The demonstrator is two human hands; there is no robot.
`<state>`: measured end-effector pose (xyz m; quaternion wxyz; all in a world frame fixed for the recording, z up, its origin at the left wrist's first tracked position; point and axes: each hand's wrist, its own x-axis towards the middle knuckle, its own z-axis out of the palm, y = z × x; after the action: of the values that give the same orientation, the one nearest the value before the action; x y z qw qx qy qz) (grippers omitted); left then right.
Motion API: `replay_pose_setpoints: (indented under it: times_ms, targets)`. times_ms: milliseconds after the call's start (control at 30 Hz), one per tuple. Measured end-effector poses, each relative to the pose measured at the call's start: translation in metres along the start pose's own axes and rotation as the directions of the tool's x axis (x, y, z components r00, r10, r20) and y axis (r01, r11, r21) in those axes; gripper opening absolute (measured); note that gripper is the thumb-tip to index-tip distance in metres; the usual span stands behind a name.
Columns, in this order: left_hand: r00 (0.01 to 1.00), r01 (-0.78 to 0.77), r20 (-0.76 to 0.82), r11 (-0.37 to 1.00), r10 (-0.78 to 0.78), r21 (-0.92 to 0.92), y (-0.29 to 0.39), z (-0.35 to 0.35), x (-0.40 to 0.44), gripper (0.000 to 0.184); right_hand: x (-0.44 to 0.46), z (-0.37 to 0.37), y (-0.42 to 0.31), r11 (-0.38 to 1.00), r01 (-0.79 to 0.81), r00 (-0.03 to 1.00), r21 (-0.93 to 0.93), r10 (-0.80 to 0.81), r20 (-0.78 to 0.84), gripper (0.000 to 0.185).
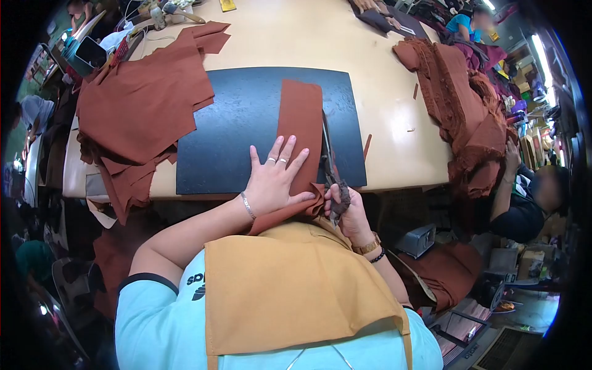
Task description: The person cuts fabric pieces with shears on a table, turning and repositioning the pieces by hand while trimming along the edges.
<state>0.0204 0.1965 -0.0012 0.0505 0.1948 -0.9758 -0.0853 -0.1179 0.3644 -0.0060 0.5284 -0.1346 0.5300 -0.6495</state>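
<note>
A long strip of rust-brown fabric (300, 111) lies on a dark cutting mat (240, 123), its near end bunched and hanging over the table edge toward my apron. My left hand (279, 174) rests flat on the strip with fingers spread, pressing it down. Along the strip's right edge runs a pair of scissors (328, 145), the blades pointing away from me. My right hand (346, 209) is closed around their handles, which look wrapped in dark material. How far apart the blades are is hard to make out.
Stacked rust-brown fabric pieces (142, 102) overlap the mat's left side. More brown fabric (456, 105) is heaped at the table's right, near another person's arm (509, 172). A brush (185, 13) and a jar (158, 17) stand at the far left. Small scraps (367, 147) lie beside the mat.
</note>
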Motion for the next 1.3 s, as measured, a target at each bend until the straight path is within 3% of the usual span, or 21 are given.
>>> replay_pose_setpoints:
  times_ms: [500,667,800,900,1000,1100,1133,1167,1233,1300]
  targets:
    - [0.996,-0.079,0.031,0.997,0.079,-0.006,0.001,-0.007,-0.019,0.086,0.011,0.019,-0.016,0.986,-0.019,0.993,0.168,0.039,-0.115,0.035]
    - [0.995,-0.089,-0.041,0.996,0.088,-0.026,-0.001,-0.012,-0.018,0.077,0.017,0.022,-0.014,0.975,0.026,0.994,0.219,-0.003,-0.106,0.034]
    - [1.000,0.021,0.018,0.987,-0.018,-0.159,0.001,-0.037,0.012,0.072,0.012,0.019,-0.014,0.967,0.033,0.991,0.254,0.001,-0.133,0.034]
    - [0.991,0.135,0.021,0.986,-0.134,-0.101,0.008,-0.022,0.057,0.074,0.015,0.015,-0.010,0.947,-0.008,0.993,0.321,0.046,-0.110,0.033]
    - [0.965,0.107,-0.234,0.993,-0.116,-0.052,0.011,0.019,0.083,0.075,0.015,0.016,-0.010,0.955,0.027,0.991,0.295,0.013,-0.133,0.033]
    - [0.992,0.092,-0.074,0.993,-0.097,-0.067,0.007,0.013,0.083,0.073,0.014,-0.002,-0.016,0.920,0.216,0.958,0.328,-0.135,-0.254,0.033]
    - [0.995,0.086,-0.056,0.996,-0.088,-0.038,0.003,0.012,0.081,0.064,0.010,-0.008,-0.025,0.897,0.241,0.938,0.370,-0.117,-0.327,0.033]
    - [0.998,0.044,-0.035,0.998,-0.045,-0.038,-0.004,0.010,0.078,0.061,0.007,-0.019,-0.032,0.873,0.258,0.937,0.413,-0.122,-0.329,0.034]
    - [0.999,-0.036,0.004,0.999,0.036,-0.040,-0.019,0.005,0.069,0.056,-0.006,-0.046,-0.038,0.918,0.268,0.930,0.292,-0.166,-0.329,0.037]
    - [0.990,-0.129,0.046,0.989,0.133,-0.067,-0.036,-0.005,0.055,0.053,-0.028,-0.072,-0.043,0.967,0.174,0.972,0.186,-0.139,-0.191,0.042]
